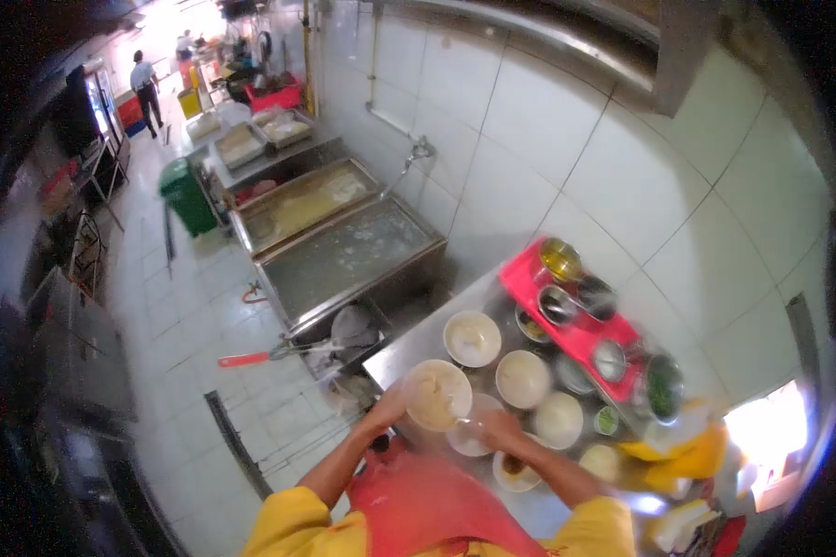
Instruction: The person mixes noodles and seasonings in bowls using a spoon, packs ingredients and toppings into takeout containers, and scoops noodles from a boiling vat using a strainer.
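My left hand is closed on the rim of a white bowl with pale brownish contents, lifted near the counter's front edge. My right hand is closed on a pale, spoon-like utensil reaching toward that bowl; blur hides its exact shape. Partly covered by my right hand, another white bowl sits below. Close by are a bowl with white contents, more pale-filled bowls, and a bowl with dark brown liquid.
A red stand along the wall carries metal pots, one with yellow liquid. Chopped greens fill a container at right. Water-filled steel sinks lie to the left, with a red-handled tool sticking out below. A person stands far back.
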Available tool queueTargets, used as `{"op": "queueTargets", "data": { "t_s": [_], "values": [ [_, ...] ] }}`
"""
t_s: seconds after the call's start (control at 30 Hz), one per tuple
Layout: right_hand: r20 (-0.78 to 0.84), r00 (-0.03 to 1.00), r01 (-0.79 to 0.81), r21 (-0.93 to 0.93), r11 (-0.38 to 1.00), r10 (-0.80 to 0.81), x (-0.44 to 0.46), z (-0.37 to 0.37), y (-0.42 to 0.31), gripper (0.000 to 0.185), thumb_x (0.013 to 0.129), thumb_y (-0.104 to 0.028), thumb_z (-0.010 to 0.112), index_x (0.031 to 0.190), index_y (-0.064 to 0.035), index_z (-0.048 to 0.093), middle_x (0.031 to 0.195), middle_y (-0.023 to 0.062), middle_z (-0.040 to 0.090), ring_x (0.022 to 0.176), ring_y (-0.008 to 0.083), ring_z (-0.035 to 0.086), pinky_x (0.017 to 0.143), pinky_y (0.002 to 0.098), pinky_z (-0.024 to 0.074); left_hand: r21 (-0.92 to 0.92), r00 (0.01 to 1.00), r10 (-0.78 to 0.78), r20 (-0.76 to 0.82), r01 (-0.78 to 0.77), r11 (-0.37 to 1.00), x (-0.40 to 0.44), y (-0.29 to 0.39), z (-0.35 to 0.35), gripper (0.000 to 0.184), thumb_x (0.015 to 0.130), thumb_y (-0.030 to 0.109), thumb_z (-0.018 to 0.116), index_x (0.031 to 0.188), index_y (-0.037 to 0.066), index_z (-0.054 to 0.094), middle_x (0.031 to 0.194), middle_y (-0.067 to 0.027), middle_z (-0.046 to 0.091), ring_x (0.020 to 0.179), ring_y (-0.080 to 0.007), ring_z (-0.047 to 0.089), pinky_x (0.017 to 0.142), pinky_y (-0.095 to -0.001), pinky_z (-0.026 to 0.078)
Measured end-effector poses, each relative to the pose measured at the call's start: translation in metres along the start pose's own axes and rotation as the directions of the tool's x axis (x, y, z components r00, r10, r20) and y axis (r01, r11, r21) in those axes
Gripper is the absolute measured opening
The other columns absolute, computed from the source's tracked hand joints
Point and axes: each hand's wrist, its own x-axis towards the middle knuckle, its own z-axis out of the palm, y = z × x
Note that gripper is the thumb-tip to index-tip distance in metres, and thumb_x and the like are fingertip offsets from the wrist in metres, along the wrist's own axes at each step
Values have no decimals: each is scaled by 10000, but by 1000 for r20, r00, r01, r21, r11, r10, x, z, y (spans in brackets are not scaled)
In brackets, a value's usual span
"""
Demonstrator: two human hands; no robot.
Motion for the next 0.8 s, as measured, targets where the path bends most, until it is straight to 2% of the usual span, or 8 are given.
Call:
{"op": "queueTargets", "data": {
  "t_s": [0.1,0.2,0.27,0.3,0.4,0.5,0.57,0.8],
  "values": [
    [164,985,4,323,946,-60,11,13,7,297,854,-330,439,930,-85,589,855,139,610,773,303,579,647,409,454,72,994,101,53,-104,992,23,-46,-9,620,907,448,406,1314,-7,294,1215,-121,459,1062,-210,473,796,-341,462],
    [55,882,432,298,851,-468,26,25,26,327,837,-350,453,891,-68,610,779,133,607,707,279,574,635,391,447,-14,999,-35,0,35,999,1,-11,-2,647,909,437,411,1337,-19,245,1226,-131,453,1074,-218,469,773,-356,481],
    [476,878,-387,647,657,49,23,-3,15,279,814,-301,463,845,-78,628,669,158,566,644,300,579,589,425,444,-21,1000,-8,21,9,1000,8,-25,-7,651,911,430,411,1343,-22,231,1226,-133,455,1078,-216,470,769,-359,487],
    [476,878,-388,648,655,49,22,-15,13,279,814,-301,463,845,-78,628,669,158,566,644,300,579,589,425,444,-31,999,16,40,-15,999,12,-34,-10,655,914,424,410,1349,-25,216,1226,-135,458,1082,-213,470,765,-362,492],
    [408,905,-362,594,718,119,18,-31,22,277,810,-275,472,807,-50,634,685,120,591,573,206,544,540,391,430,-46,993,112,46,-110,993,9,-27,-6,611,923,409,397,1333,-22,254,1215,-127,470,1058,-199,492,751,-331,497],
    [39,991,101,415,904,-129,14,-40,26,213,771,-236,517,794,-61,636,646,123,575,551,237,578,488,377,452,-134,997,41,70,-31,990,9,-34,-8,575,928,398,390,1307,-25,296,1204,-116,478,1019,-184,518,774,-304,489],
    [-79,993,51,-344,937,-83,-11,-85,-18,213,769,-220,513,774,-35,618,707,128,608,637,262,612,531,397,477,-119,994,66,87,-55,991,13,-35,-10,553,930,393,390,1296,-14,316,1190,-107,488,1002,-175,528,775,-296,489],
    [-154,983,59,-236,970,-98,-5,-72,-38,206,762,-208,510,819,-36,608,770,171,613,705,317,610,592,435,482,-124,970,45,237,-16,992,36,-70,-24,476,934,373,388,1276,43,371,1145,-74,519,972,-151,544,771,-298,496]
  ]
}}
